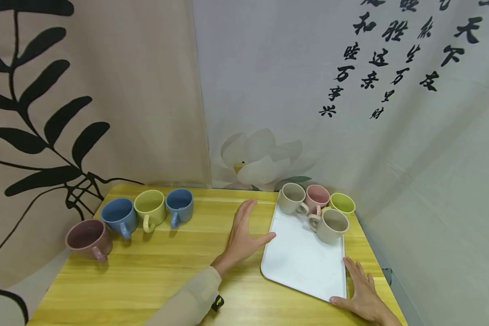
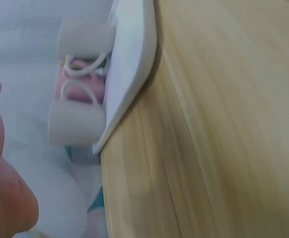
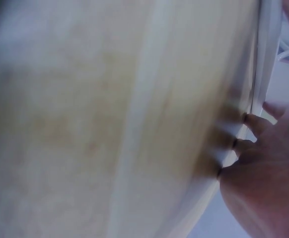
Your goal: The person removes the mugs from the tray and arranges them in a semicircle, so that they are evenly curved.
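White and flat, a tray (image 1: pixel 301 265) was laid on the right of a wooden table (image 1: pixel 118 290), its long sides set from near to far. Four cups were gathered at its far end: a far grey cup (image 1: pixel 290 199), a pink cup (image 1: pixel 318 194) and a green cup (image 1: pixel 343 203) at the back, with a near grey cup (image 1: pixel 332 226) in front. The green cup was partly hidden, so whether it was fully borne by the tray could not be told. The near half was left bare, perhaps so that room was spared for more.

By the tray's near right corner, the right hand (image 1: pixel 362 292) was spread, thumb well apart and fingertips held low at the table beside the rim, probably so that the tray could be steadied; how firmly it was pressed could not be told. Nothing was gripped by the left hand (image 1: pixel 242 237): it was held to the left of the tray, apart from it in the left wrist view, with thumb and fingers parted as if for guiding that side.

At the far left, a mauve cup (image 1: pixel 87 240), an outer blue cup (image 1: pixel 116 216), a yellow cup (image 1: pixel 150 206) and an inner blue cup (image 1: pixel 181 206) were lined up upright, their handles turned toward the near side, seemingly for easy grasping.
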`<move>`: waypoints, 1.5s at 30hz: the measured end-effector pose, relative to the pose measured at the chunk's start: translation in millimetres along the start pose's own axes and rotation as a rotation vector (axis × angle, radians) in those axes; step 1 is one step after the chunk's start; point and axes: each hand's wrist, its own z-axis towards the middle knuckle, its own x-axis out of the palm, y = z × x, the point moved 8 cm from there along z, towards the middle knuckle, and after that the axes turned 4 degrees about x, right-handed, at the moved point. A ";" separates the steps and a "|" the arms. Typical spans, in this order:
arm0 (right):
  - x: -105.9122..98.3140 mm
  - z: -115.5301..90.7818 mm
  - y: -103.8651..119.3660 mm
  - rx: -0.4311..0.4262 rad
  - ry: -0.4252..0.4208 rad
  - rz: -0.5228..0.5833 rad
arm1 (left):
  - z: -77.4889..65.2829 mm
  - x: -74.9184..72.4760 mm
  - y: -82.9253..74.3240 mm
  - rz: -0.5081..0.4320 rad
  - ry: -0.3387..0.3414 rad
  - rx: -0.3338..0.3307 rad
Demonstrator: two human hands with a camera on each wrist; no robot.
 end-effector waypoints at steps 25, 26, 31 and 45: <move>2.2 1.8 -3.7 0.033 0.019 -0.004 | 39.6 107.9 -34.0 0.091 0.331 0.074; 1.8 1.7 -3.4 0.029 0.015 -0.001 | 40.8 110.6 -34.6 0.093 0.337 0.074; 1.6 1.6 -2.4 0.018 0.007 0.008 | 44.9 124.3 -35.4 0.086 0.371 0.061; -1.2 -0.1 0.1 0.011 0.002 0.016 | 58.9 148.4 -37.7 0.090 0.484 0.050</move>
